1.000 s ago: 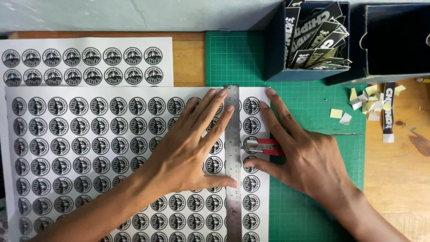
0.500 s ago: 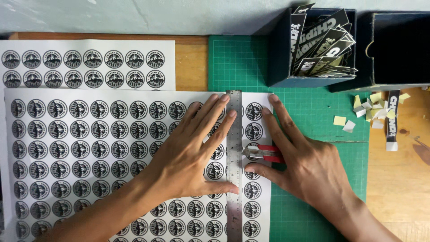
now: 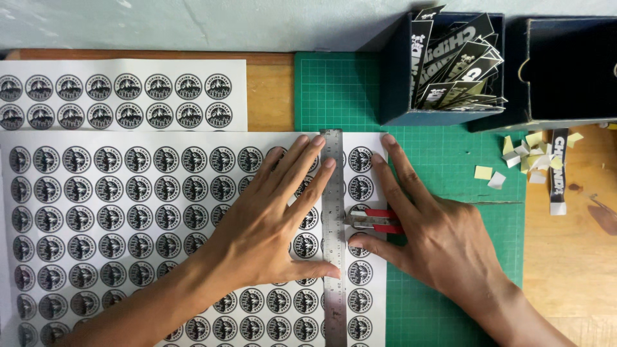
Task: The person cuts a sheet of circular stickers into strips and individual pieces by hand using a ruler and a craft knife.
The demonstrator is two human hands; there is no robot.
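A white sheet of round black stickers (image 3: 128, 212) lies across the wooden table and the green cutting mat (image 3: 450, 160). A steel ruler (image 3: 334, 257) runs top to bottom over the sheet near its right edge. My left hand (image 3: 270, 218) lies flat with spread fingers on the sheet, fingertips and thumb pressing on the ruler. My right hand (image 3: 437, 238) rests flat to the right of the ruler, fingers on the sheet's last column. A red utility knife (image 3: 373, 220) lies under that hand, its blade end at the ruler's edge.
A second strip of round stickers (image 3: 122, 96) lies at the back left. Two dark blue boxes stand at the back right: one (image 3: 398, 77) full of black stickers, the other (image 3: 565, 71) open and dark inside. Paper scraps (image 3: 527, 154) and a black sticker strip (image 3: 558, 170) lie beside them.
The view shifted slightly; the sheet, ruler and both hands keep nearly the same pose.
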